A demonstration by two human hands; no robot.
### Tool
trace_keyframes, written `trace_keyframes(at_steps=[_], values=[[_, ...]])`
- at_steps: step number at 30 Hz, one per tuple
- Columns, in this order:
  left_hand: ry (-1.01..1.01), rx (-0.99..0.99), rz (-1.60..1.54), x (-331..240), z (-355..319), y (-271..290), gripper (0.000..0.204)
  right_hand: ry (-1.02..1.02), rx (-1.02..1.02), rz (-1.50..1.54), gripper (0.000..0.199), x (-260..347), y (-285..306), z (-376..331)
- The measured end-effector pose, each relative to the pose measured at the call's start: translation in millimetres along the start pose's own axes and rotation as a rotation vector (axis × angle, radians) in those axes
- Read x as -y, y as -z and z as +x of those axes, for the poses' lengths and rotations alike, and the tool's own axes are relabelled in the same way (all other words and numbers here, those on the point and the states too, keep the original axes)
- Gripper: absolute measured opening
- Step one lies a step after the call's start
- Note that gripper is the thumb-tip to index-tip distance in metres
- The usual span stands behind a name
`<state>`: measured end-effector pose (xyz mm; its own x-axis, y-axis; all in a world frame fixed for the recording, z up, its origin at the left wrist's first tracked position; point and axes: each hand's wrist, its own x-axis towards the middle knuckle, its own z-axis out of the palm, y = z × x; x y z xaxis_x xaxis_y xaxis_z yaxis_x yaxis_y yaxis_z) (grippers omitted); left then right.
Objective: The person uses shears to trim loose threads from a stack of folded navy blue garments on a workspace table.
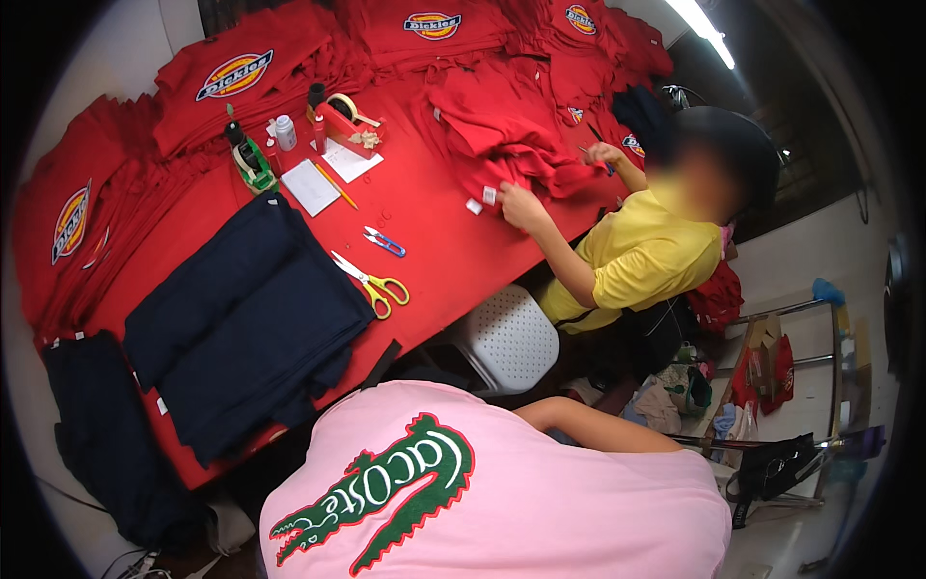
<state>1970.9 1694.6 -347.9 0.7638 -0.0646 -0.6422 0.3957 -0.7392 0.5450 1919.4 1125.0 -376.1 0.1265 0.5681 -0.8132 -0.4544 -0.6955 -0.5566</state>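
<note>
One red counter (444,261) spans ten o'clock; one pink shirt (550,492) at six, visible long axis nine-to-three, its one crocodile (386,487) snout toward eight. Both hands unseen: cannot tell the fingers' state. One pair of scissors (365,278), nine o'clock.

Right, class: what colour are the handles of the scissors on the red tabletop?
The scissor handles are yellow, showing best in the head view.

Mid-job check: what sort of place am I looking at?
Probably a garment-finishing workshop, judging by the stacks of red fabric garments with oval emblems, the folded dark-navy cloth garments and, beside those, the yellow-handled metal scissors.
</note>
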Motion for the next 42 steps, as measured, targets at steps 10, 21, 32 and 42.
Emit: trace_keyframes(at_steps=[10, 21, 32, 42], values=[[0.092, 0.034, -0.064, 12, -30, 8, 0.019, -0.207, 0.385, -0.108, 0.070, 106, 32, -8], [0.395, 0.228, -0.452, 60, -105, -1, 0.023, 0.140, -0.225, 0.576, 0.033, 152, 70, -55], [0.240, -0.439, -1.176, 14, -71, -59, 0.031, 0.245, -0.882, 0.661, 0.012, 139, 60, 20], [0.533, -0.127, -1.560, 18, -30, -69, 0.039, 0.041, -0.965, 0.336, 0.029, 98, 123, 60]])
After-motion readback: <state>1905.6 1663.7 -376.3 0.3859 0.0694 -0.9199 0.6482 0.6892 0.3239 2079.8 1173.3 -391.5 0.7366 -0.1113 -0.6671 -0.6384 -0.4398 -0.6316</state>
